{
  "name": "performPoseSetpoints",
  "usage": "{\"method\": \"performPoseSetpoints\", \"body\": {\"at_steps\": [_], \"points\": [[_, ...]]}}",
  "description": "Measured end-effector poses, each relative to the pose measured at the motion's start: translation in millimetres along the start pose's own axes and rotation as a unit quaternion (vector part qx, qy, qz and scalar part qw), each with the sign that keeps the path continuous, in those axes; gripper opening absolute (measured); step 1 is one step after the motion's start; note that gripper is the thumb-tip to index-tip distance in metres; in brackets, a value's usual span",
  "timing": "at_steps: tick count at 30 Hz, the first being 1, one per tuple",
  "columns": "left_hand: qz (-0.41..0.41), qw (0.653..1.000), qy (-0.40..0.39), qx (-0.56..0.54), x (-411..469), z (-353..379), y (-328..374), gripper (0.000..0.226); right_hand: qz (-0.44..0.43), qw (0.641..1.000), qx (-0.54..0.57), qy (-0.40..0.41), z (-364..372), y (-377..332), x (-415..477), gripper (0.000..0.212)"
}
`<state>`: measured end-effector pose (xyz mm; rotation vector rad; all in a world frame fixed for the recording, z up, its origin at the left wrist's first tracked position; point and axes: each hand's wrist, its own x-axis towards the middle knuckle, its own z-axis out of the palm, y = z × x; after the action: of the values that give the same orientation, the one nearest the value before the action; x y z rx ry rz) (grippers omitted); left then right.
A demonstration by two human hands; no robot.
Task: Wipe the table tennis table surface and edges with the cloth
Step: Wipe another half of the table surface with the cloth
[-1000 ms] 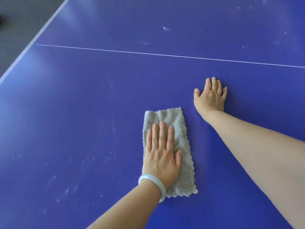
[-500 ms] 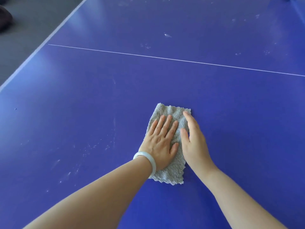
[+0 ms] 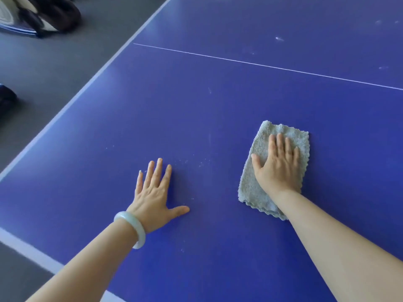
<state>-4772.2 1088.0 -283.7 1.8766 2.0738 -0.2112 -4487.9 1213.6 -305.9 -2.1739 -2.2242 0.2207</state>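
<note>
Deep blue table tennis table point(image 3: 218, 110) with white lines and pale dusty specks; grey-green nubby cloth point(image 3: 253, 182); pale jade-coloured bangle point(image 3: 133, 227); grey floor point(image 3: 54, 62); blurred dark, perhaps brown, bag point(image 3: 54, 12).

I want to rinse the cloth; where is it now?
In the head view the grey cloth lies flat on the blue table, right of centre, under the right hand; the left hand rests on the table to its left.

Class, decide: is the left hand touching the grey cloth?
Apart. The head view shows bare blue table between the left hand and the cloth, which lies under the right hand.
</note>
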Motion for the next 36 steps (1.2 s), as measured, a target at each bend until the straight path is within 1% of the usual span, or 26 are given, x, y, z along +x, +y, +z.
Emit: {"method": "performPoseSetpoints", "body": {"at_steps": [2, 6, 8, 10, 12, 13, 14, 16, 17, 18, 19, 20, 21, 23, 25, 26, 27, 28, 29, 31, 33, 34, 35, 36], "points": [[-0.026, 0.998, -0.052, -0.008, -3, 2, -17, 0.124, -0.003, 1.000, -0.011, -0.005, -1, 1, -1, 0.075], [-0.014, 0.997, -0.059, -0.047, 0, 7, -16, 0.126, -0.014, 1.000, -0.008, -0.015, -2, -12, -15, 0.068], [-0.013, 0.997, -0.061, -0.046, 0, 7, -17, 0.126, -0.066, 0.998, -0.001, -0.014, 4, -32, -43, 0.066], [-0.014, 0.997, -0.062, -0.050, 1, 7, -19, 0.126, -0.156, 0.988, -0.008, -0.019, 14, -40, -82, 0.066], [-0.011, 0.997, -0.064, -0.052, 2, 8, -20, 0.125, -0.223, 0.974, -0.015, -0.039, 14, -23, -96, 0.066], [-0.010, 0.996, -0.065, -0.051, 2, 9, -20, 0.125, -0.224, 0.974, -0.016, -0.039, 11, -8, -89, 0.066], [-0.011, 0.997, -0.063, -0.052, 3, 10, -21, 0.126, -0.193, 0.981, -0.021, -0.028, 8, 6, -76, 0.065], [-0.013, 0.997, -0.055, -0.050, 5, 13, -21, 0.126, -0.057, 0.998, -0.035, -0.017, 0, 21, -44, 0.065], [-0.013, 0.998, -0.050, -0.048, 6, 14, -21, 0.126, 0.006, 0.999, -0.038, -0.014, -3, 18, -30, 0.065], [-0.013, 0.998, -0.046, -0.046, 8, 15, -21, 0.126, 0.045, 0.998, -0.035, -0.010, -3, 7, -22, 0.066], [-0.013, 0.998, -0.047, -0.045, 8, 15, -21, 0.126, 0.059, 0.998, -0.023, -0.009, -2, -11, -19, 0.066], [-0.013, 0.998, -0.051, -0.043, 8, 15, -21, 0.125, 0.049, 0.999, -0.008, -0.013, 1, -32, -25, 0.068], [-0.013, 0.998, -0.054, -0.040, 7, 15, -21, 0.125, 0.017, 1.000, -0.001, -0.016, 5, -54, -37, 0.071], [-0.014, 0.997, -0.060, -0.040, 6, 13, -21, 0.124, -0.082, 0.996, -0.015, -0.017, 18, -84, -78, 0.074], [-0.014, 0.997, -0.063, -0.038, 7, 12, -21, 0.124, -0.171, 0.984, -0.028, -0.032, 23, -76, -119, 0.071], [-0.014, 0.997, -0.062, -0.036, 8, 13, -22, 0.124, -0.191, 0.981, -0.026, -0.034, 22, -56, -128, 0.069], [-0.015, 0.997, -0.062, -0.035, 9, 14, -22, 0.125, -0.191, 0.981, -0.020, -0.029, 19, -30, -130, 0.068], [-0.015, 0.997, -0.062, -0.035, 9, 15, -22, 0.125, -0.167, 0.986, -0.021, -0.011, 16, -1, -125, 0.067], [-0.015, 0.997, -0.061, -0.035, 10, 16, -23, 0.125, -0.118, 0.993, -0.020, 0.004, 11, 27, -116, 0.067], [-0.016, 0.998, -0.053, -0.028, 12, 20, -23, 0.126, 0.014, 1.000, -0.009, 0.015, 0, 65, -87, 0.065], [-0.015, 0.998, -0.052, -0.019, 13, 21, -24, 0.127, 0.108, 0.994, 0.003, 0.011, -5, 59, -65, 0.060], [-0.014, 0.998, -0.052, -0.018, 14, 21, -24, 0.127, 0.129, 0.992, 0.011, 0.013, -5, 41, -64, 0.058], [-0.014, 0.999, -0.050, -0.018, 14, 23, -24, 0.127, 0.121, 0.992, 0.021, 0.015, -2, 17, -71, 0.057], [-0.015, 0.998, -0.050, -0.016, 15, 23, -24, 0.127, 0.083, 0.996, 0.027, 0.019, 6, -12, -84, 0.058]]}}
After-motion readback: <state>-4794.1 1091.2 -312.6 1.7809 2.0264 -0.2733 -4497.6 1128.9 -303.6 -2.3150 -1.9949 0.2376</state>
